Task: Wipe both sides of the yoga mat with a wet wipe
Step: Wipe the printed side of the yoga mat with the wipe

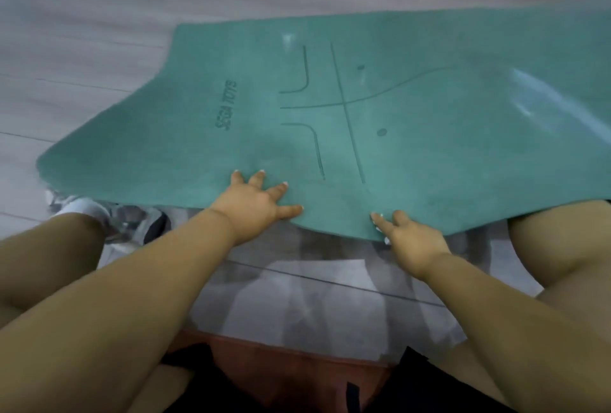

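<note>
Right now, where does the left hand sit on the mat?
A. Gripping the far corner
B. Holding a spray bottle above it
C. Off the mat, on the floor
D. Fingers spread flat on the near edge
D: the left hand lies with fingers spread on the teal yoga mat at its near edge.

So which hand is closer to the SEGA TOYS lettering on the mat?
Left. The left hand lies flat on the mat just below the lettering; the right hand holds the near edge, farther off to the right.
</note>
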